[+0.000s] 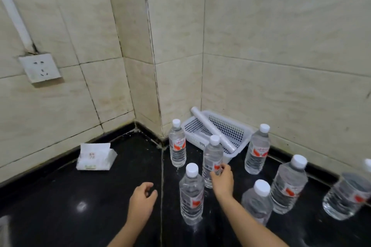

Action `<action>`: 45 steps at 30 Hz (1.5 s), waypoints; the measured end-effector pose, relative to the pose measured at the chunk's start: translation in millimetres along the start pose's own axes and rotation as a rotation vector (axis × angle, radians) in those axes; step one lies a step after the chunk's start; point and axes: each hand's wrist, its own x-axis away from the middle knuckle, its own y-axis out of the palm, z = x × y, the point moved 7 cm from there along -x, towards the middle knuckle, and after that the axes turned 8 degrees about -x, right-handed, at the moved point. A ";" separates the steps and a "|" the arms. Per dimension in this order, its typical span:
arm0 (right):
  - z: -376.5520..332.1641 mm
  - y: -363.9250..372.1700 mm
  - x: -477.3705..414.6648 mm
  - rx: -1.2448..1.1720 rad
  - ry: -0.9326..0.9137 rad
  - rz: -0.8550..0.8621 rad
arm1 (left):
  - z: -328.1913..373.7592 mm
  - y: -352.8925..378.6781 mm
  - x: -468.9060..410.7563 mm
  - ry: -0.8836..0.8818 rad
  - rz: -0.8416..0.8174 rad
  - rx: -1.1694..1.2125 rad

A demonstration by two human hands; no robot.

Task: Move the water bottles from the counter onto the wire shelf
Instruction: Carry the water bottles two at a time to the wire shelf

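Open black counter [60, 202] runs from my left hand [141, 198] toward 9 to 11 o'clock, a tissue pack [96, 157] alone at 11. Around my right hand [222, 179], gripping the middle bottle [212, 152], upright water bottles [289, 184] crowd 11 through 4, gaps narrow; one stands between my hands. A white basket [192, 126] fills the corner at 12.

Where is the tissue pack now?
In the head view, the tissue pack lies on the left of the black counter, close to the tiled wall, below the wall socket.
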 end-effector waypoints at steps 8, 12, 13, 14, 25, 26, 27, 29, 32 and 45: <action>20.9 11.1 -23.1 -0.008 0.108 0.049 | 21.9 55.8 -66.6 0.013 -0.195 0.060; 23.3 17.1 -35.5 0.018 0.145 0.028 | 33.3 76.2 -99.7 0.003 -0.249 0.130; 22.6 20.2 -40.2 0.013 0.129 0.015 | 38.0 78.7 -108.2 0.016 -0.245 0.144; 22.1 23.3 -44.2 0.005 0.116 0.002 | 42.9 80.6 -116.8 0.036 -0.239 0.165; 18.3 35.3 -64.1 0.167 0.114 0.035 | 50.7 116.9 -190.8 0.099 -0.324 0.347; 16.7 35.3 -64.0 0.202 0.115 0.054 | 48.7 118.4 -192.0 0.096 -0.320 0.341; 14.6 34.6 -63.6 0.242 0.118 0.074 | 46.6 119.4 -193.1 0.096 -0.314 0.340; 7.1 31.5 -60.1 0.314 0.118 0.112 | 42.6 120.3 -195.4 0.105 -0.310 0.357; -10.6 20.6 -52.4 0.366 0.059 0.179 | 35.8 122.2 -196.4 0.137 -0.334 0.402; -138.8 -51.9 26.1 0.124 -0.309 0.471 | 153.9 36.4 -156.3 0.417 -0.350 0.776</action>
